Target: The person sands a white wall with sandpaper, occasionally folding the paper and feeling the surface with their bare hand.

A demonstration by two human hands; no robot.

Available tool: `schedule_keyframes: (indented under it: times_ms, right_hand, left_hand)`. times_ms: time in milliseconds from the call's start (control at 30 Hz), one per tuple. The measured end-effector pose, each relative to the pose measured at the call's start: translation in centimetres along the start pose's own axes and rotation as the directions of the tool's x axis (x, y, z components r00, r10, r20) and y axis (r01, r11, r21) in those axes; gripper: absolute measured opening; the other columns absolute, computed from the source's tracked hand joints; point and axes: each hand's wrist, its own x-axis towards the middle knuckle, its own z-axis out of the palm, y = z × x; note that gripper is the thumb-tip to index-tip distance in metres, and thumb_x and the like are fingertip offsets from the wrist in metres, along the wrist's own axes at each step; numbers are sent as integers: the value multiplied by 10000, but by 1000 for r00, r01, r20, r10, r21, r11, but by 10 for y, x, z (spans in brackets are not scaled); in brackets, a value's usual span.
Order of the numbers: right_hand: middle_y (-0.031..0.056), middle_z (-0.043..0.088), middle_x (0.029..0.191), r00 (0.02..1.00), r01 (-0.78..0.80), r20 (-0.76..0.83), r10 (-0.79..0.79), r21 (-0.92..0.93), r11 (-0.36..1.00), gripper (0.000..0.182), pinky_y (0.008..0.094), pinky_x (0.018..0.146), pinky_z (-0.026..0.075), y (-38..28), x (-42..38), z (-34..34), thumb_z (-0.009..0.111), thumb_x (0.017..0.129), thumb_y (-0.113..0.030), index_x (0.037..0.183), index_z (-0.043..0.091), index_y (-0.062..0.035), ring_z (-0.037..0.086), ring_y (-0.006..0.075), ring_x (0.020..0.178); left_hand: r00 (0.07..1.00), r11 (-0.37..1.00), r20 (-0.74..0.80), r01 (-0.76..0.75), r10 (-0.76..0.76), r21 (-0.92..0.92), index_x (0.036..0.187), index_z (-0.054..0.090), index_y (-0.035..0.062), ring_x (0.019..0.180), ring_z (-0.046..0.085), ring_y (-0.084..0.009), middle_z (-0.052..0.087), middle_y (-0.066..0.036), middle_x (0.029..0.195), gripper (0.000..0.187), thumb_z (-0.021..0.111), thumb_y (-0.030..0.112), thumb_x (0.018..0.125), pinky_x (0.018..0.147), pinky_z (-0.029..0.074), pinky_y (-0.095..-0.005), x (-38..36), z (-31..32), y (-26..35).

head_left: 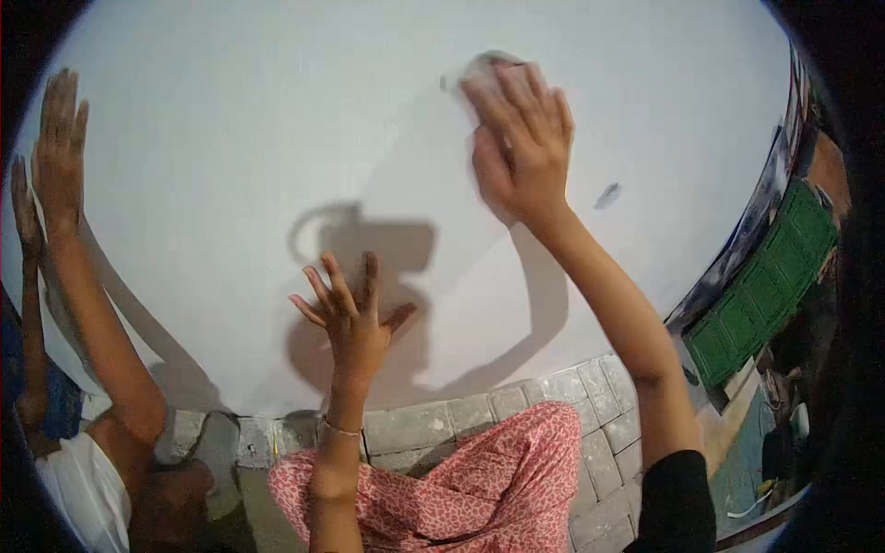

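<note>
On the white surface, a blurred pale object lies at the fingertips of the nearer right hand, toward 11 o'clock, long axis and grip closure indeterminable; the left hand is spread.

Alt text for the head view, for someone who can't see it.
The wearer's right hand is at a broad white surface, its fingers over a blurred greyish thing; the left hand is spread open, lower down. Another person's hands are at far left; red-patterned clothing and grey pavers show below.

Paving lies before the surface, with a panel at the surface's right.
</note>
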Motion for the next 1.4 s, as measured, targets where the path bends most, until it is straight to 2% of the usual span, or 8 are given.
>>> schedule_keyframes:
  times_ms: [200,300,467,600,800,1133,1200,1400]
  right_hand:
    - [41,595,1204,955,234,128,-267,225,946,325,437,1028,338,-31,-51,-13,595,816,-71,1129,620,-153,557,300,1114]
    - [44,641,1097,953,-292,242,183,564,772,275,363,963,416,-55,-71,-32,595,846,-65,1117,614,-112,621,238,996]
    - [41,642,991,390,-620,834,391,552,-558,283,205,736,478,-102,-95,-61,542,930,-126,1186,543,-6,591,67,888]
    - [18,644,928,275,-676,912,303,408,-613,303,194,625,435,-107,-105,-65,540,930,-127,1214,530,-20,562,48,749]
    - [-38,608,790,261,-744,927,271,372,-555,282,181,524,291,-102,-118,-70,548,923,-104,1193,550,-23,384,11,583]
    - [17,656,884,242,-703,905,351,413,-579,280,186,610,424,-109,-125,-70,554,920,-104,1174,549,14,529,18,715]
    - [87,658,1001,225,-815,869,441,416,-403,332,234,764,495,-111,-131,-70,529,943,-169,1209,523,29,604,99,879]
    - [204,461,1325,544,-752,811,213,584,-304,663,407,1080,275,-116,-125,-86,203,976,-488,1323,412,38,430,300,1248]
  left_hand:
    - [1000,998,14,4,-3,-65,1460,222,243,1369,-39,-470,-4,-222,1510,898,605,621,741,998,-53,-693,0,-8,1]
    - [999,989,-22,32,-35,-148,1450,258,252,1384,17,-428,24,-166,1528,779,587,548,809,998,-71,-686,1,-12,5]
    - [983,676,-62,73,-173,-733,1345,420,80,1320,291,-307,353,-168,1402,596,598,390,868,1072,136,-509,-3,-38,34]
    - [905,-119,407,394,-126,-911,1196,541,0,1060,545,-156,599,-86,1125,380,594,236,904,936,407,-290,-5,-57,47]
    - [820,-315,544,477,-175,-821,1151,575,29,904,544,-63,602,-13,940,349,688,85,825,828,435,-207,-7,-48,41]
    - [860,135,428,476,-279,-869,1142,578,8,942,545,-136,580,-58,1047,350,682,102,821,823,471,-292,-7,-49,52]
    - [986,844,-80,83,-147,-530,1255,492,4,1074,505,-262,558,-104,1125,478,662,146,832,972,396,-404,-11,-58,66]
    - [992,472,42,93,-119,-876,1400,279,-1,1021,539,-235,580,-129,1113,625,600,151,886,876,431,-379,-13,-50,87]
